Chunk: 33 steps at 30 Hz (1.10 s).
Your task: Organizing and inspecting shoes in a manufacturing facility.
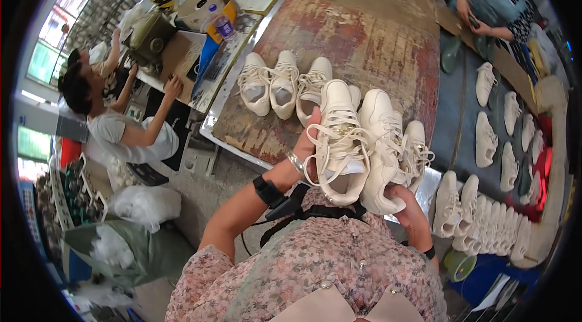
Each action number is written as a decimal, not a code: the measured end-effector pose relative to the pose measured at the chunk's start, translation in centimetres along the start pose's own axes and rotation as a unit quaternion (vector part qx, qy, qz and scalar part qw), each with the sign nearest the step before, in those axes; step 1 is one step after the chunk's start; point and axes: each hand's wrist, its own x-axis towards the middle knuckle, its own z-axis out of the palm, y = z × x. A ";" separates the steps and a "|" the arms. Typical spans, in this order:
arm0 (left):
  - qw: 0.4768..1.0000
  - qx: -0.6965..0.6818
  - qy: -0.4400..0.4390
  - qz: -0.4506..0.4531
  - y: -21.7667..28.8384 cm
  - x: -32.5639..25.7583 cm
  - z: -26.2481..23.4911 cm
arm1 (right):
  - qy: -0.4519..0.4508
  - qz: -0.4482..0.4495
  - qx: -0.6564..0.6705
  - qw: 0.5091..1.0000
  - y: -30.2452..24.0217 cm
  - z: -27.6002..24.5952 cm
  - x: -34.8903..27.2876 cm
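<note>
Cream lace-up sneaker (pixel 339 140) sits at the picture's centre, gripped from its 9 o'clock side by the left hand (pixel 310 140), while the right hand (pixel 407 204) clasps the heel of a second cream sneaker (pixel 381 152) touching it at 3 o'clock. The worn red worktable (pixel 370 25) spreads toward 12 o'clock, three more cream sneakers (pixel 284 82) at 11 o'clock, a row of white shoes (pixel 485 219) at 4 o'clock

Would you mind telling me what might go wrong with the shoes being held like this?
1. The left hand and right hand carry two cream sneakers side by side; one might slip.
2. Their loose laces could snag.
3. The shoes standing on the worn table could be knocked over.
</note>
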 end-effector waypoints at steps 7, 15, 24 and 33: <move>0.988 0.134 0.043 0.069 -4.4 -1.0 -3.8 | 0.019 0.030 -0.006 0.999 -0.6 -0.7 -1.3; 0.984 0.170 -0.010 -0.061 -4.7 3.3 -2.3 | 0.106 -0.006 -0.009 0.994 -0.8 -2.0 -3.7; 0.875 0.484 0.008 0.014 -4.7 3.7 -3.0 | 0.126 0.011 0.064 0.990 2.4 -2.9 -5.0; 0.892 0.447 -0.011 -0.070 -4.3 2.7 0.2 | 0.150 -0.049 0.044 0.986 1.6 -0.7 -5.9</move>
